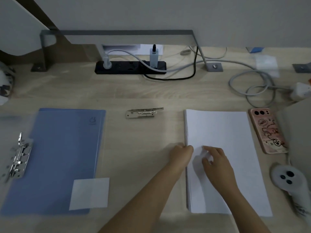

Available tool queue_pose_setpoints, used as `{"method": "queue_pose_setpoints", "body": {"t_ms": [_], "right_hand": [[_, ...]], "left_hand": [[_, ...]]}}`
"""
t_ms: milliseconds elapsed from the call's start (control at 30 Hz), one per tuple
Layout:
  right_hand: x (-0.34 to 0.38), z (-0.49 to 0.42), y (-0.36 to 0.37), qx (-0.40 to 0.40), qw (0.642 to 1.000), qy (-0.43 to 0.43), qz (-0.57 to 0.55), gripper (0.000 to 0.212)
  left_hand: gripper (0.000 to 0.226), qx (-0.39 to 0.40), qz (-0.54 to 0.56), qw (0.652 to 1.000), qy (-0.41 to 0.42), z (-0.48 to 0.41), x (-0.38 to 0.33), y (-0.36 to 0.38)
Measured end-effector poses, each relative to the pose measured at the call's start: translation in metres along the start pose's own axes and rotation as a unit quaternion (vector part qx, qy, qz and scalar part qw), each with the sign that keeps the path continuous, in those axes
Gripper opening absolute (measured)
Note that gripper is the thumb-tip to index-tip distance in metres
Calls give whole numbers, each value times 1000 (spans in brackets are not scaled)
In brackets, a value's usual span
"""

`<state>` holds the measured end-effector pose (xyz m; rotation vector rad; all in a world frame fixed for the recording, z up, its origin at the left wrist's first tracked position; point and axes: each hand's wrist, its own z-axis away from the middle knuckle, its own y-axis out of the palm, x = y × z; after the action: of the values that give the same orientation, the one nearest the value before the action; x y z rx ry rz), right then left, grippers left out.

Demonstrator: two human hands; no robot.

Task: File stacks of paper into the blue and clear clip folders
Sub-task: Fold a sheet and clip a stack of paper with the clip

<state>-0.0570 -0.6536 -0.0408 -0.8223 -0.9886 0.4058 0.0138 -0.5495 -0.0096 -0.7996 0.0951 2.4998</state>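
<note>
A thick stack of white paper [223,137] lies on the right half of the desk. My left hand [180,156] grips its left edge, thumb on top. My right hand [214,159] rests on the top sheet, fingers pinching up a small fold of paper. The blue folder [64,148] lies flat at the left, with a clear folder [99,165] over it and a white label at its lower right corner. A metal lever clip [19,158] sits at the blue folder's left edge. A loose metal clip [143,113] lies between folder and paper.
A phone in a pink case [267,130] lies right of the paper, a white controller [289,180] below it. A black power strip [130,67] with cables sits at the back under a grey monitor stand [117,33]. Grey cables [252,88] coil at the back right.
</note>
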Motion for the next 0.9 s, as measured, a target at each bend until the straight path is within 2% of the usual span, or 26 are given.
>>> {"method": "queue_pose_setpoints", "body": {"t_ms": [100, 200, 300, 367, 567, 900], "right_hand": [[-1, 0, -1, 5, 1000, -2, -12, 35], [-2, 0, -2, 12, 1000, 3, -26, 36], [-2, 0, -4, 20, 999, 6, -50, 39], [-2, -1, -6, 27, 997, 13, -73, 43], [-2, 2, -11, 36, 992, 22, -121, 42], [-2, 4, -15, 44, 987, 21, -151, 37]], "left_hand": [[7, -4, 19, 1000, 1, -4, 1, 3], [8, -28, 63, 998, 9, -4, 8, 7], [26, -3, 149, 989, 11, -5, 18, 7], [28, 20, 171, 984, 36, -2, 26, 5], [37, 44, 125, 986, 105, 14, 34, 15], [40, 37, 117, 985, 117, 17, 36, 21]]}}
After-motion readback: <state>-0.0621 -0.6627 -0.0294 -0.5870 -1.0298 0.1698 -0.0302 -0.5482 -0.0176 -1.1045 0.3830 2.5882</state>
